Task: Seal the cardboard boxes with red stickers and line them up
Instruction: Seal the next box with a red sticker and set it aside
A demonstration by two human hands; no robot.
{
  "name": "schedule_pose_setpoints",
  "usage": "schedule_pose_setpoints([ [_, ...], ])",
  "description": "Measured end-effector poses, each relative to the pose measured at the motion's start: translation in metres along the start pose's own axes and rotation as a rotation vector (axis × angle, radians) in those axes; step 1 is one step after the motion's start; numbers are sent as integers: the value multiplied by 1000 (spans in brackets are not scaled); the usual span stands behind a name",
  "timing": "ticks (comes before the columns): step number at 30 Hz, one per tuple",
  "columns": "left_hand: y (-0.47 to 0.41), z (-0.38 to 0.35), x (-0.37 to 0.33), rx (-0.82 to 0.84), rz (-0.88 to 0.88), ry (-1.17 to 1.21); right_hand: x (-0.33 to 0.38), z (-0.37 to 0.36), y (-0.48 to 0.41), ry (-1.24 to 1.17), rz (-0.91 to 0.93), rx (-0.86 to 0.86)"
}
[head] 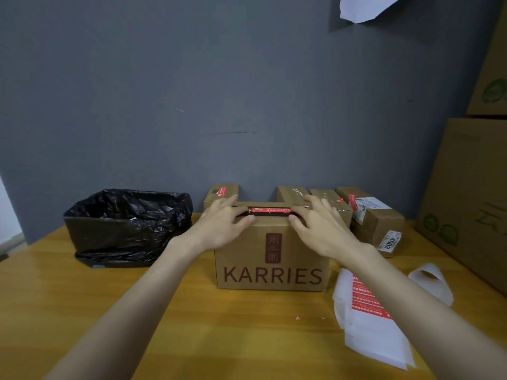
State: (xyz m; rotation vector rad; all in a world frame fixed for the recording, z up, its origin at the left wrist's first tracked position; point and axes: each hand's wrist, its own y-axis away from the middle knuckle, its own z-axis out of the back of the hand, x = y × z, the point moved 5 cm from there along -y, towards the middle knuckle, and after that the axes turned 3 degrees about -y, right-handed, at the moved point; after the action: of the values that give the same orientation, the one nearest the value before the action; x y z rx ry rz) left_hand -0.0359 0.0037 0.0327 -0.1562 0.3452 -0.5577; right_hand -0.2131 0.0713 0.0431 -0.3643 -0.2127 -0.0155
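Head view. A person's two bare hands work at the top front edge of the cardboard KARRIES box [270, 259], which stands upright mid-table on the wooden table [192, 325], its printed face towards the camera. The red sticker [270, 210] lies along that edge, long axis running left to right, spanning the gap between the hands. The left hand [219, 226] covers the sticker's left end and the right hand [321, 229] its right end. On each, the fingers are laid fairly flat over the box top and the thumb is set against the front face just below the strip, pressing rather than pinching. Neither hand is nearer: the strip lies centred between them, so smoothing would likely run along its length. Behind stand smaller boxes, the left rear box [220, 193] and the right rear box [375, 215], both bearing red stickers. A sticker sheet [367, 300] lies right of the box, and a bin lined with black plastic [129, 223] sits left.
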Motion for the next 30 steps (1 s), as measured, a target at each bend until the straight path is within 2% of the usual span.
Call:
schedule_pose_setpoints([
  [3,9,0,14,-50,46,138,-13,0,5,-93,-110,-68],
  [6,21,-5,18,-5,66,539,-25,-5,13,-443,-257,-43],
  [8,26,-7,23,17,67,643,-28,-8,18,-627,-294,-21],
  [12,35,-11,34,59,38,609,-39,-6,21,-735,-338,-93],
  [15,43,-10,37,22,-29,607,-42,-9,17,-814,-378,-82],
  [18,50,-12,40,59,-60,604,-43,-15,11,-897,-418,-66],
  [21,56,-12,47,64,-63,505,-38,-23,8,-971,-423,-26],
  [23,60,-8,51,-5,-51,528,-31,-27,7,-1040,-423,-25],
  [26,69,-1,60,-170,35,707,-17,-32,6,-1129,-426,-12],
  [30,81,1,58,-370,171,669,-5,-35,5,-1096,-391,-17],
])
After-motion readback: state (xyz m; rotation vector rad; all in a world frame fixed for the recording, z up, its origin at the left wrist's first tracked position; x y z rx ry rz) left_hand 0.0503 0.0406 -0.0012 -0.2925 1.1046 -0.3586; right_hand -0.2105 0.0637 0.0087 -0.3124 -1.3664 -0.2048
